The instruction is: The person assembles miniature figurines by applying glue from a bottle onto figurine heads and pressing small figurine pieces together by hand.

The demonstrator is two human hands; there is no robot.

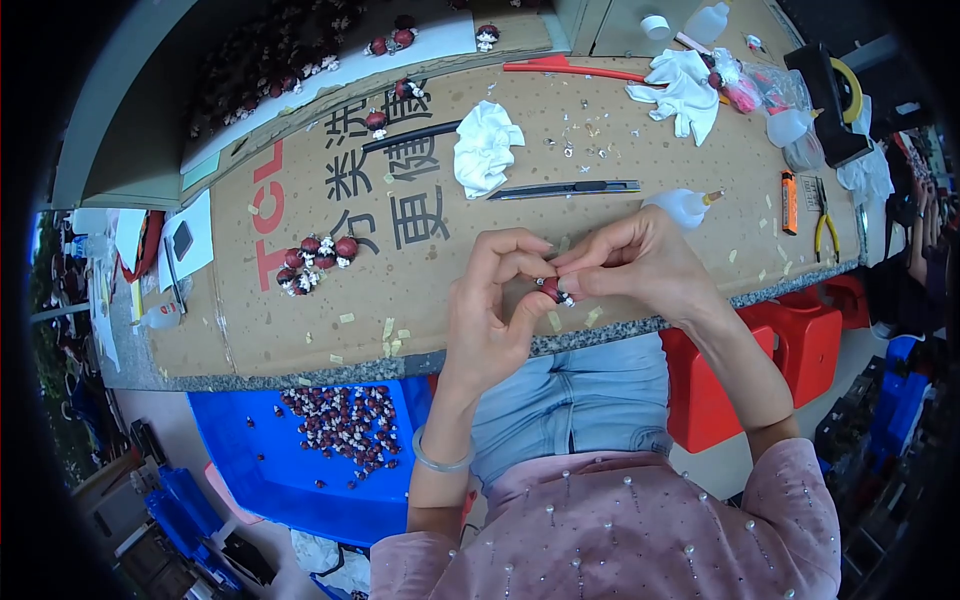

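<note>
Between my two hands, just above the cardboard near the table's front edge, is a small dark-red and white figurine [552, 290]. My left hand [498, 300] curves around it, with thumb and fingertips against its side. From the right, my right hand [635, 265] pinches at its top with thumb and forefinger; any tiny part there is too small to make out. Several like figurines [315, 262] stand in a cluster to the left. Beyond my hands lie a utility knife [565, 189], a crumpled white cloth [487, 150] and scattered little metal rings [585, 140].
A blue bin [240, 440] with many figurines sits below the table's left front edge. At right are a squeeze bottle [683, 207], an orange box cutter [789, 203], yellow-handled pliers [826, 225] and a tape dispenser [835, 105]. Red stools [710, 390] stand under the table. A shelf [330, 85] holds more figurines.
</note>
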